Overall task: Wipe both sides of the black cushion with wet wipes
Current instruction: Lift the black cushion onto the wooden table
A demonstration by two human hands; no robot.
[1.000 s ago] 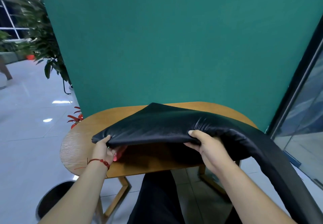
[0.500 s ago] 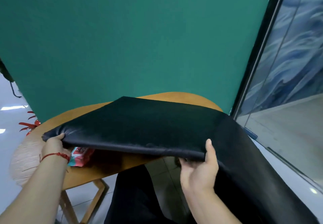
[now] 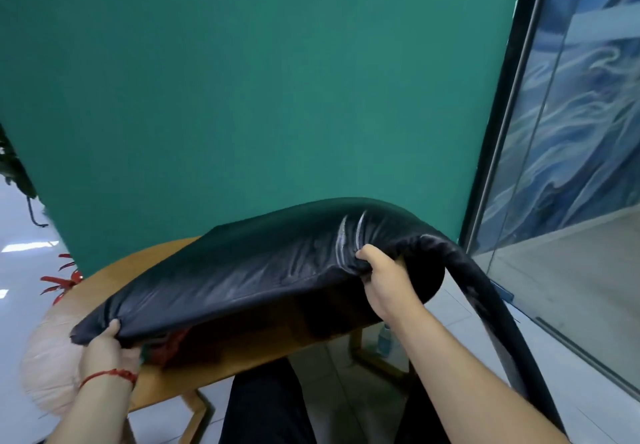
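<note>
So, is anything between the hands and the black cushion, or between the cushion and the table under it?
The left hand and right hand grip the black cushion directly, nothing between. Under the raised cushion, a red packet lies on the table near the left hand, partly hidden.

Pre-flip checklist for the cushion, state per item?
1. Left hand grips the near-left corner of the glossy black cushion: ok.
2. Right hand grips its near-right edge: ok.
3. Near edge raised off the round wooden table: ok.
4. Far edge off the table: cannot tell.
5. Space under the cushion free: not ok, a red packet lies there.
6. Wet wipe ready in a hand: cannot tell, none seen.
</note>
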